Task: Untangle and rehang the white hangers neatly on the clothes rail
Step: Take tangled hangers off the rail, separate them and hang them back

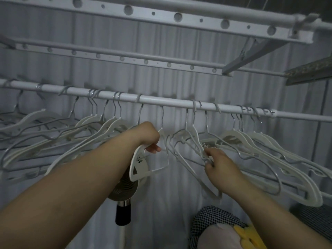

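Grey curtain (161, 83) behind rail (161, 101) — left hand (147, 135) around a hanger (137, 169), its print (139, 159) unreadable; right hand (219, 166) around tangled hangers (188, 141)

Two hands on my feed: left hand (150, 139), right hand (218, 165). One clothes rail (161, 102). Two perforated bars: upper bar (177, 16), lower bar (122, 59). White hangers (233, 136): I count roughly eighteen hooks; exact number lost in tangle.

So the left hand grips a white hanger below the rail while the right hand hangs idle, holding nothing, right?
Not quite. The head view shows the right hand pinching the tangled hangers, not idle. The left hand does grip a white hanger below the rail.
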{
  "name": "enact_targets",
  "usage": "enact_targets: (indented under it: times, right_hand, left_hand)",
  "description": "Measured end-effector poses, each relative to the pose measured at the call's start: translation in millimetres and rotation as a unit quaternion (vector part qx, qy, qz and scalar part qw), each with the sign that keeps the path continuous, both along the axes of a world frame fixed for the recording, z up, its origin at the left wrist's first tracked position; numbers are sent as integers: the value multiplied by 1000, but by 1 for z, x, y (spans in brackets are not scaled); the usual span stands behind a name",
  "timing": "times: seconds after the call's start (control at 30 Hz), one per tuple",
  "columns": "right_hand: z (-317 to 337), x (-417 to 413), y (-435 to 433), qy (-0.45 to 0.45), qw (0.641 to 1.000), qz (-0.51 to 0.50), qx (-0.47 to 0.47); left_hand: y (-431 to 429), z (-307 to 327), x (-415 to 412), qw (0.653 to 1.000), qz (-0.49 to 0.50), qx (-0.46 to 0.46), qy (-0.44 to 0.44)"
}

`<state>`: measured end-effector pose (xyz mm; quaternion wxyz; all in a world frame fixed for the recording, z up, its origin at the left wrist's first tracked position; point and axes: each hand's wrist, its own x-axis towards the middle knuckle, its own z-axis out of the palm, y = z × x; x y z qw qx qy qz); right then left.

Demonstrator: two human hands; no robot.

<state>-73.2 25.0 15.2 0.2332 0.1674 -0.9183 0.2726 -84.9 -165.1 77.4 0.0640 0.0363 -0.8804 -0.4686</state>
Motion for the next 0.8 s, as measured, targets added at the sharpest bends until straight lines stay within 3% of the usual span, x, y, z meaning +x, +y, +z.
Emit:
enact_targets:
  times: [0.57,0.8]
  right_hand:
    - [-11,-1,-1,-17,999,9,-26]
    - [-10,5,-6,-20,1000,14,-15]
  left_hand:
    - [16,6,-9,992,14,-99,78]
    - [9,-5,0,980,42,-185,66]
